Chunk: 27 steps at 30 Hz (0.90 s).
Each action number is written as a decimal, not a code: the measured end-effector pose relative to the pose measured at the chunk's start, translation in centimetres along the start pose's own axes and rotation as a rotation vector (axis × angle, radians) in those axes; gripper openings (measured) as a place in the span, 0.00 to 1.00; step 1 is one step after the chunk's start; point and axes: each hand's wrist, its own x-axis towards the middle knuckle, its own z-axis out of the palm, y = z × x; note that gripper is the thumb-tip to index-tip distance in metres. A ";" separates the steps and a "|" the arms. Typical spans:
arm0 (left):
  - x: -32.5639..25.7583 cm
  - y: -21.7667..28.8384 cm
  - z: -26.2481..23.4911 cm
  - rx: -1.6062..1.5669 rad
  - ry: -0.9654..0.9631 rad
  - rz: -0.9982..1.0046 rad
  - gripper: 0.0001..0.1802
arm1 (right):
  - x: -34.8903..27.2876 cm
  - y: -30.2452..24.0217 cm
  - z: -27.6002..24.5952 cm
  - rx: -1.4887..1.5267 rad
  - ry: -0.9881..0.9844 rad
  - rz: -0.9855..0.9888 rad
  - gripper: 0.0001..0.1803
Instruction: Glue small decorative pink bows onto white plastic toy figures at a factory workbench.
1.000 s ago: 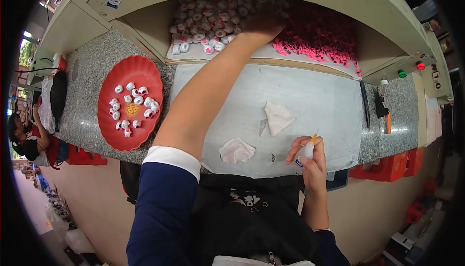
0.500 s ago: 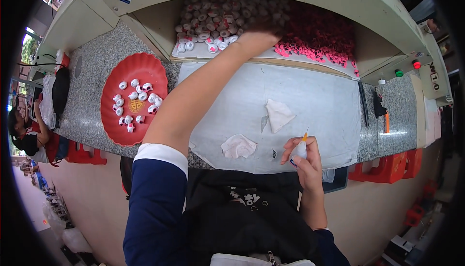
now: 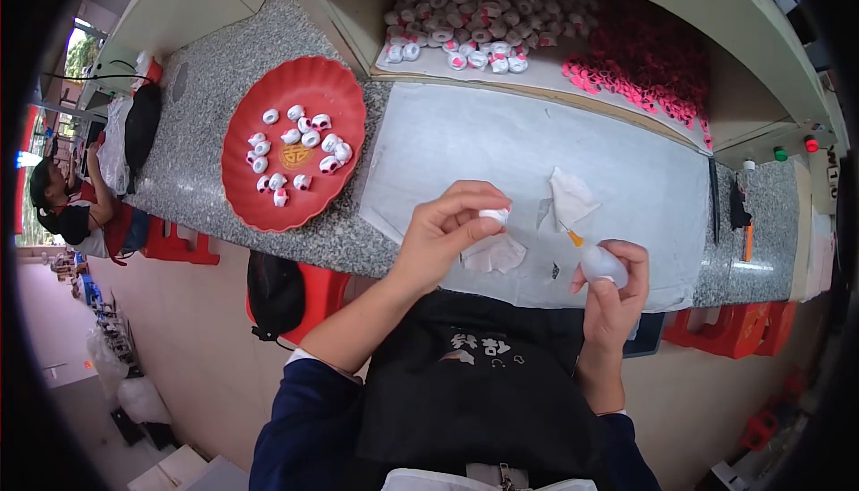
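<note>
Between the thumb and fingers of my left hand (image 3: 452, 232) is a small white figurine piece (image 3: 495, 215), mostly covered by the fingers. My right hand (image 3: 616, 285) grips a translucent squeeze bottle (image 3: 602, 265), whose yellow needle tip (image 3: 574, 238) points up and left toward the piece, apart from it. Both hands are over the white paper sheet (image 3: 447, 133). Two crumpled white cloths lie on that sheet: one cloth (image 3: 573, 198) beyond the bottle tip, another cloth (image 3: 497, 256) partly behind my left hand.
A red scalloped plate (image 3: 259, 88) with several white pieces stands at left. In the shelf at the back are heaped white pieces (image 3: 483, 8) and small pink parts (image 3: 635, 88). An orange-handled tool (image 3: 748, 242) lies at right. Another person (image 3: 85, 205) sits far left.
My left hand has come back from the shelf to above the paper, now with a white piece in it. The bottle in my right hand has tilted leftward. The whole view has shifted.
</note>
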 end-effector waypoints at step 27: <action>-3.7 -0.9 1.6 -0.220 0.093 0.075 0.19 | -0.6 -0.1 2.9 -0.319 -0.049 -0.625 0.23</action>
